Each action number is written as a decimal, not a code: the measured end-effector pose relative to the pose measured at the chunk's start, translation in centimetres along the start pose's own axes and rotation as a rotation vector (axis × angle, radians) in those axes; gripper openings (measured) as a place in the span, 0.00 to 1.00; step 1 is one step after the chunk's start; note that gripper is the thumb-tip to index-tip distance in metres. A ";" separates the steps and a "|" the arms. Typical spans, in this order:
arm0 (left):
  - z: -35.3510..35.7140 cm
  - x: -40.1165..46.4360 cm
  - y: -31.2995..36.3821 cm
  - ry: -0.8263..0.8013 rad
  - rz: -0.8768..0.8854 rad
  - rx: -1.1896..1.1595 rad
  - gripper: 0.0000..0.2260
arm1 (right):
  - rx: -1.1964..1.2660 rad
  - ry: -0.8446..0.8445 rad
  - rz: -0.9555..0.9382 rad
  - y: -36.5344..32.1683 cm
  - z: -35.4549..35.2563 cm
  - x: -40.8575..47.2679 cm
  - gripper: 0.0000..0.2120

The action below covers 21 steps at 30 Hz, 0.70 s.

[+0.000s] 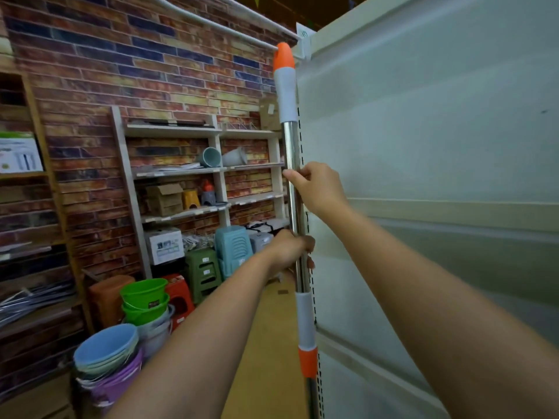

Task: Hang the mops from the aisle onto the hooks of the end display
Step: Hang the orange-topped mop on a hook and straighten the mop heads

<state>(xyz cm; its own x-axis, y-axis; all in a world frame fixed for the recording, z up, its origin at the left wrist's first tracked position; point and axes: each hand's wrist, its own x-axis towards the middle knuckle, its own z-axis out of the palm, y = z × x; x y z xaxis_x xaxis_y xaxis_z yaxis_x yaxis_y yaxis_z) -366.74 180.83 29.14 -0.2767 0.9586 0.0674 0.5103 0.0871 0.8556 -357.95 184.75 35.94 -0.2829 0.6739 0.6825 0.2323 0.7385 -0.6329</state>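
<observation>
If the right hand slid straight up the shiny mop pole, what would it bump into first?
Probably the white grip sleeve just above the bare metal, with the orange cap beyond it. The right hand is wrapped around the mop pole.

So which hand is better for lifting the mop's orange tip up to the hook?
Probably the right hand. It grips the mop handle higher up, nearer the orange tip by the display's top bracket. The left hand holds lower and looks better placed to steady it.

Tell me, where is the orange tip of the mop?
The orange tip is up high, centre of the head view, touching the white bracket atop the display panel.
</observation>
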 end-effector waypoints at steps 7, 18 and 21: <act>1.2 1.5 0.2 0.021 0.018 -0.021 0.10 | -0.119 -0.007 0.025 3.1 0.4 -0.9 0.19; 1.3 1.1 -0.8 0.111 0.085 -0.094 0.11 | -0.021 -0.217 0.055 4.6 1.6 -4.3 0.08; 1.6 0.8 -1.0 0.219 0.134 -0.077 0.11 | -0.031 -0.225 0.059 4.3 2.0 -4.2 0.10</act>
<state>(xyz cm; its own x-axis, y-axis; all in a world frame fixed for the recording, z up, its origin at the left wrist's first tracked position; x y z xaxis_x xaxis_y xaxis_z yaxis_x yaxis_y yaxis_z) -366.15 181.96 27.49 -0.3851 0.8778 0.2849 0.4931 -0.0652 0.8675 -357.64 185.09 29.60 -0.4672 0.6968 0.5442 0.2817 0.7008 -0.6554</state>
